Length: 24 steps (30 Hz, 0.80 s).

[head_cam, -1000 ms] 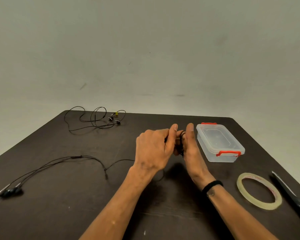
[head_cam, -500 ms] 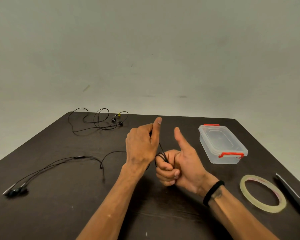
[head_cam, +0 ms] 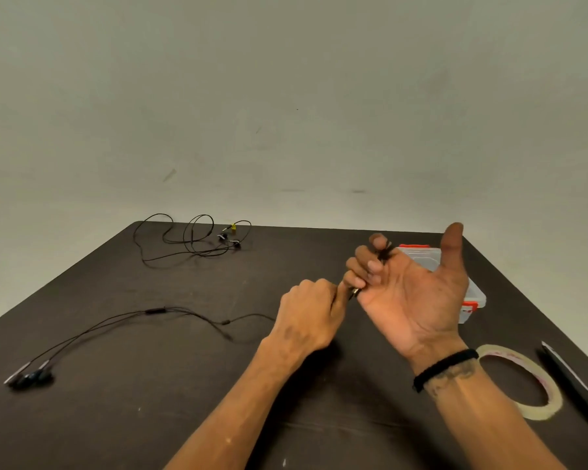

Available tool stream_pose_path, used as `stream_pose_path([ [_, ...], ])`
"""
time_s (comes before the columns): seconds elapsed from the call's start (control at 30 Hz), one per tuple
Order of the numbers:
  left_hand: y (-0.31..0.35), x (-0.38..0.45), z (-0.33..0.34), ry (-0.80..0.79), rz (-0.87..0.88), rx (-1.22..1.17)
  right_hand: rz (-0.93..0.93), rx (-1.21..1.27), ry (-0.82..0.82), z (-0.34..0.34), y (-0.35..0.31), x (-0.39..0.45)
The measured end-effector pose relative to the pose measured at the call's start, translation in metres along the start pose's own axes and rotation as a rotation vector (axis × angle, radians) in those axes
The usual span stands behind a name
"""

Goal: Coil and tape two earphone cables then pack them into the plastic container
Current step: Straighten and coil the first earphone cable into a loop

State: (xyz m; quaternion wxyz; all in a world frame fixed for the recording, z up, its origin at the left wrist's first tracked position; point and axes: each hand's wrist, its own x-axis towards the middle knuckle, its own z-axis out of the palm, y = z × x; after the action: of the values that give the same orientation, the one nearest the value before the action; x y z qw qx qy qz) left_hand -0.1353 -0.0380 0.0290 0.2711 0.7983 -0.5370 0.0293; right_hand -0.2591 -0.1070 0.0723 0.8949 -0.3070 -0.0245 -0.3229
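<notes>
now the right hand (head_cam: 414, 293) curls around coiled earphone cable (head_cam: 384, 254); left hand (head_cam: 309, 317) pinches its plug end.

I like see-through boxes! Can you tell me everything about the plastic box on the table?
The plastic container is a small clear box with red clips, one at its far end and one at its near end. It sits flat on the dark table near the right edge, partly hidden behind the raised right hand. Its lid looks on.
</notes>
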Motion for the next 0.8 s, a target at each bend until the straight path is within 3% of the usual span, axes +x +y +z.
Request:
stream_pose_path([
  [0.27, -0.009, 0.008, 0.002, -0.040, 0.067, -0.142, -0.268, -0.111, 0.360, -0.016, 0.004, 0.007],
  [0.4, 0.000, 0.008, -0.013, -0.366, 0.065, -0.737, -0.288, -0.120, 0.490, -0.024, 0.007, 0.008],
  [0.47, 0.002, 0.008, -0.014, -0.422, 0.062, -0.851, -0.265, -0.142, 0.498, -0.027, 0.012, 0.009],
  [0.8, -0.008, 0.010, -0.025, -0.095, 0.056, -0.585, -0.155, -0.682, 0.337, -0.029, 0.037, 0.012],
])
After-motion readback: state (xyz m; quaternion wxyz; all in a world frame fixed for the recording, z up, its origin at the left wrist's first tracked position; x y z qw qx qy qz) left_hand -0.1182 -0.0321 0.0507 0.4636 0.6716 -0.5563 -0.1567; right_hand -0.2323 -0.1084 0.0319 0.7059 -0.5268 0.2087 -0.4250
